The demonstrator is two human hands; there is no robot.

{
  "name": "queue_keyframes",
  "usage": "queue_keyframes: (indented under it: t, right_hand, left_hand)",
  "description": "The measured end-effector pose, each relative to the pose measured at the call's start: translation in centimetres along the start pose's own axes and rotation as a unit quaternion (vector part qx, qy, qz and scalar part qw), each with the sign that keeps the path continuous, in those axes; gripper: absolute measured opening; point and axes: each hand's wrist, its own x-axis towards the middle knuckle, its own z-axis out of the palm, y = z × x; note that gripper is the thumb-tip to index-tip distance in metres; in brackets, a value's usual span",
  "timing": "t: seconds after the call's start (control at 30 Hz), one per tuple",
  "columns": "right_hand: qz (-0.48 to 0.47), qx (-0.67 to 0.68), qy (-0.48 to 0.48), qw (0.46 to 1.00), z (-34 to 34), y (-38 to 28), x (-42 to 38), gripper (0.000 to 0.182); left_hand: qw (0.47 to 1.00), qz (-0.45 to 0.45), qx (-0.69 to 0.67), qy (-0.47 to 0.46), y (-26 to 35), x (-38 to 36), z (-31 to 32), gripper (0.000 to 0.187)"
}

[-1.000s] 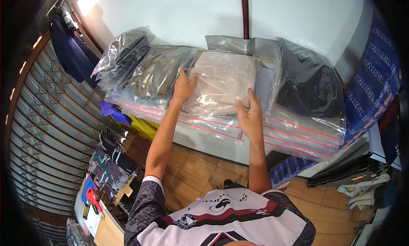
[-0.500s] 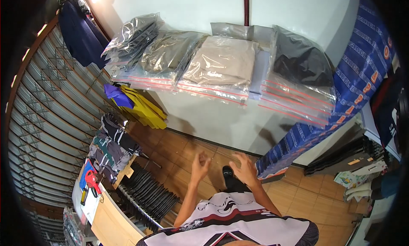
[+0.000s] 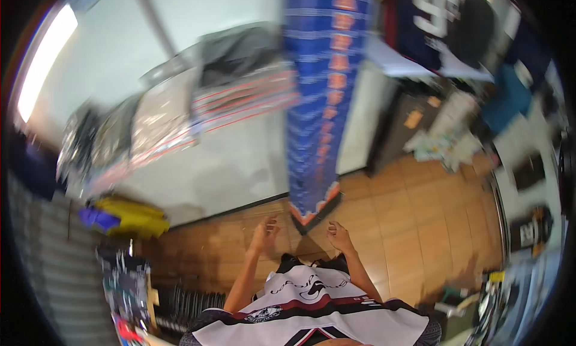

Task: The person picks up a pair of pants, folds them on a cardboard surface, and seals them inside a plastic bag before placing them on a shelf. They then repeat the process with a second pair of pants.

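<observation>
Both hands are raised in front of my body above the tiled floor. My left hand (image 3: 264,234) holds nothing, its fingers apart and a little blurred. To its right, my right hand (image 3: 340,236) has partly curled fingers with gaps between them and nothing in them. Neither hand touches anything. Beyond them stands a tall blue banner column (image 3: 321,106) with orange letters. Left of it, clear plastic bags of folded clothes lie on a wall shelf: a dark grey one (image 3: 240,55) and a beige one (image 3: 163,109) among them.
Yellow cloth (image 3: 135,217) hangs at the left, above a rack of black hangers (image 3: 195,304). Dark boards (image 3: 399,121) lean on the wall right of the column. Dark jerseys (image 3: 423,28) hang at the upper right. Tiled floor (image 3: 414,226) spreads to the right.
The view has swung to the right. The column now stands near the middle, the bagged clothes lie further left, and more of the right side shows. Both hands remain raised and empty.
</observation>
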Motion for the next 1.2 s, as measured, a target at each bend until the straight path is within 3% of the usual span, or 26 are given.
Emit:
queue_keyframes:
  t: [0.07,0.17,0.27,0.4,0.5,0.6,0.83,1.0,1.07,1.13,1.2]
  right_hand:
    - [0.031,0.010,0.089,0.995,-4.5,4.0,-3.5,0.055]
    - [0.118,0.064,0.205,0.970,-11.1,8.9,-10.4,0.049]
    - [0.200,0.083,0.265,0.940,-16.6,16.0,-18.7,0.044]
    - [0.348,0.109,0.396,0.843,-20.9,26.7,-30.2,0.047]
    - [0.431,0.145,0.501,0.736,-24.0,29.3,-38.4,0.048]
    - [0.411,0.187,0.610,0.651,-23.9,31.2,-44.5,0.047]
    - [0.436,0.336,0.665,0.505,-19.4,33.7,-49.0,0.040]
    - [0.395,0.578,0.648,0.301,-17.8,33.7,-48.8,0.031]
    - [0.367,0.632,0.665,0.153,-13.1,39.5,-46.9,0.022]
    - [0.349,0.652,0.666,0.096,-12.4,40.2,-46.7,0.021]
    - [0.332,0.663,0.667,0.073,-14.2,38.5,-47.0,0.020]
  left_hand:
    - [0.994,0.013,0.073,-0.079,0.8,3.2,4.3,0.046]
    - [0.979,0.135,0.091,-0.121,6.4,6.0,12.9,0.042]
    - [0.964,0.160,0.091,-0.194,10.0,6.5,23.3,0.042]
    - [0.915,0.183,0.098,-0.345,13.2,4.7,37.9,0.045]
    - [0.855,0.181,0.112,-0.473,15.5,0.8,48.2,0.050]
    - [0.775,0.189,0.133,-0.588,16.7,-2.2,56.4,0.055]
    - [0.652,0.220,0.199,-0.698,19.7,-4.5,71.9,0.054]
    - [0.601,0.244,0.215,-0.730,21.9,-7.3,83.1,0.054]
    - [0.569,0.252,0.229,-0.749,24.1,-9.8,87.7,0.053]
    - [0.536,0.263,0.238,-0.766,25.6,-13.0,92.0,0.052]
    - [0.503,0.280,0.240,-0.782,27.4,-16.6,97.1,0.052]
